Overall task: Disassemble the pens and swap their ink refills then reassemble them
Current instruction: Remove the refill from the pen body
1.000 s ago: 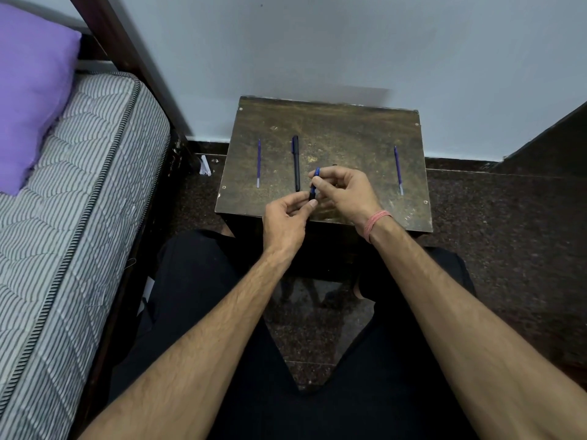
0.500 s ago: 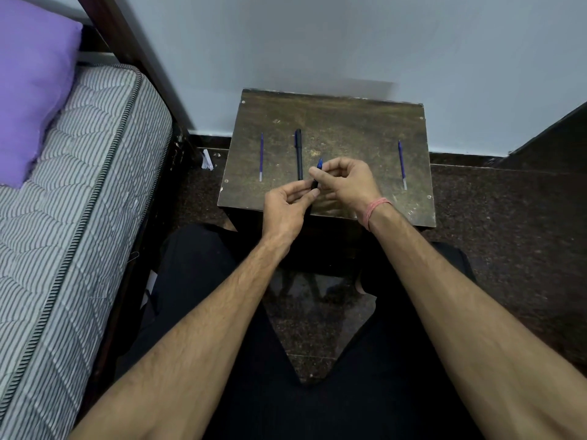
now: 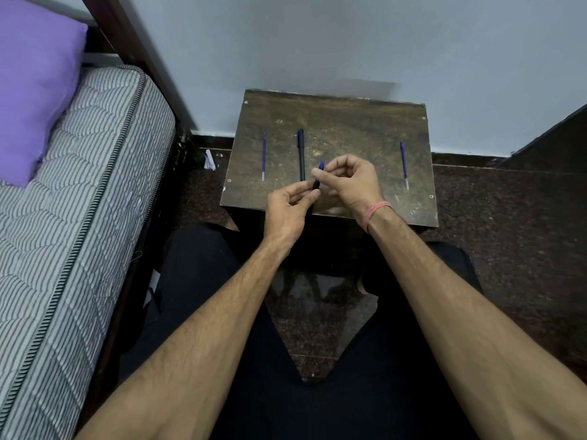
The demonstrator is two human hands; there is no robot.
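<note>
Left hand [image 3: 287, 206]: fingers pinch dark pen barrel [image 3: 316, 185] over table's near edge.
Right hand [image 3: 351, 182]: fingertips pinch blue pen piece [image 3: 321, 164], just above the barrel.
Table [image 3: 355, 128]: black pen [image 3: 300, 154] left of centre; ink refill [image 3: 264, 156] far left; second refill [image 3: 404, 164] far right.
Left of table: striped mattress [image 3: 73, 201], purple pillow [image 3: 31, 84].

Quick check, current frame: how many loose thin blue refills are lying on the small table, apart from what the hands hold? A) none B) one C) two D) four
C: one blue refill lies left of the black pen and a second refill lies near the right edge of the table; the left hand and right hand hold a small pen part.
</note>
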